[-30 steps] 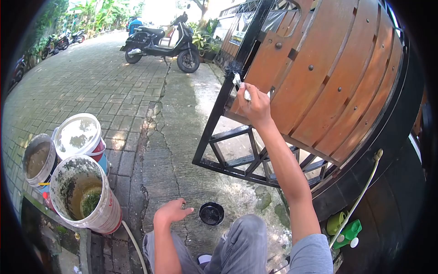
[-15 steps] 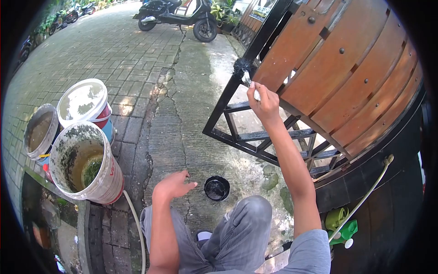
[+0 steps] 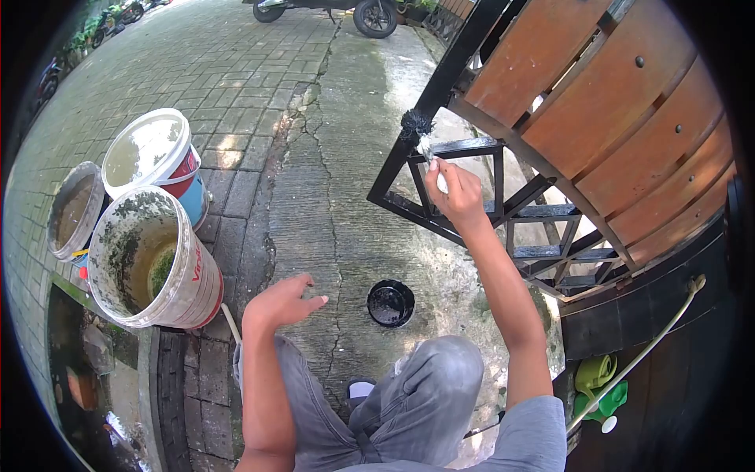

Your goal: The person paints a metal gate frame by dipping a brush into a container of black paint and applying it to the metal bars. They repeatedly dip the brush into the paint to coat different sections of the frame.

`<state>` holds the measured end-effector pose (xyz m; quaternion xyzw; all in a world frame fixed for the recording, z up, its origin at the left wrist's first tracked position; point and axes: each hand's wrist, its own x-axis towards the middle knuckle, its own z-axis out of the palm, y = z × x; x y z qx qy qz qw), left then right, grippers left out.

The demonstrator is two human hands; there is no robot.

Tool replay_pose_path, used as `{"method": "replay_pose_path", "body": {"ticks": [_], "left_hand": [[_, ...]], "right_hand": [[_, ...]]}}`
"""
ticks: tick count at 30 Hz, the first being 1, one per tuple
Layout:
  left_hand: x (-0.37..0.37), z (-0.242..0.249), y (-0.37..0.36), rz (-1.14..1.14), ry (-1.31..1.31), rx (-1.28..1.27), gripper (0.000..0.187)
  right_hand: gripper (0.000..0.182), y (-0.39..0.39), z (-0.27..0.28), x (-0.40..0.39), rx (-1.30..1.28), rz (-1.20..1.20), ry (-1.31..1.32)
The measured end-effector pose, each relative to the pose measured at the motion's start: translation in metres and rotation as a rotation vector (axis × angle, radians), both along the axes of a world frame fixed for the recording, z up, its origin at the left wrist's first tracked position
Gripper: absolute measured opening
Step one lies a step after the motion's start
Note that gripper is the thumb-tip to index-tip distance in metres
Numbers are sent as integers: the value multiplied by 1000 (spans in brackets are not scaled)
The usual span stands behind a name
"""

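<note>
My right hand [image 3: 458,195] is closed around the handle of a paintbrush [image 3: 425,148]. The brush's black, splayed bristles press on the upright black metal bar at the edge of a gate [image 3: 442,86]. Wooden planks [image 3: 543,67] fill the gate's upper part, above an open black lattice. Over my left knee hovers my left hand [image 3: 281,302], its fingers apart and nothing in it. A small black tub [image 3: 390,304] stands on the concrete between my hands, with dark, shiny paint inside.
To the left stand a large stained bucket [image 3: 189,271], a white-rimmed paint pail [image 3: 185,169] and a dirty grey bucket [image 3: 75,212]. Green watering cans [image 3: 604,400] and a pale hose [image 3: 641,350] lie at the right. A motor scooter [image 3: 374,17] is parked ahead.
My view has tilted down, so the scooter sits higher and more lattice shows. The brush has moved slightly down along the gate's bar. My left hand remains open near my knee.
</note>
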<state>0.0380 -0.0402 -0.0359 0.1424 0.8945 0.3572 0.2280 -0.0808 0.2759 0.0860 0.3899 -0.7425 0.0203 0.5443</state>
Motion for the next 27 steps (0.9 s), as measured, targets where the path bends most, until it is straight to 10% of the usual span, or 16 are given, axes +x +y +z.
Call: {"method": "replay_pose_path", "body": {"ticks": [27], "left_hand": [[-19, -2, 5, 38, -144, -67, 61]], "right_hand": [[11, 20, -136, -7, 7, 32, -176]]}}
